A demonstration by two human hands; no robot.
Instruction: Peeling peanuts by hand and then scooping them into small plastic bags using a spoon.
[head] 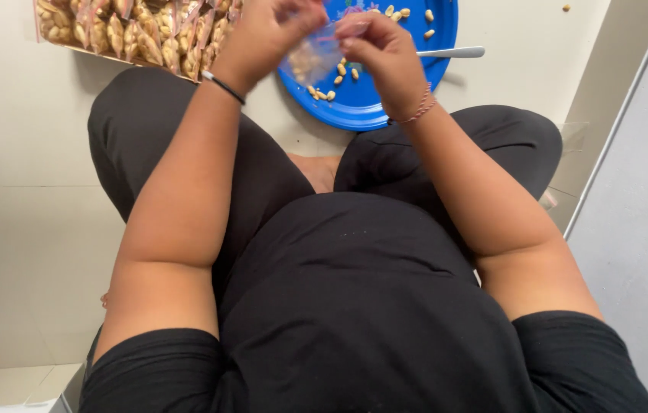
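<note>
Head view, two hands [267, 34] [385, 50], one bag [310, 57]

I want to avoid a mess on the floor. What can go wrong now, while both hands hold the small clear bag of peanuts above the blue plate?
1. The small clear bag is pinched only at its top by the left hand and right hand; if it slips, nuts may spill.
2. It hangs near the edge of the blue plate, so nuts could miss it and land on the floor.
3. The spoon sticks out over the rim; a wrist could knock it.
</note>
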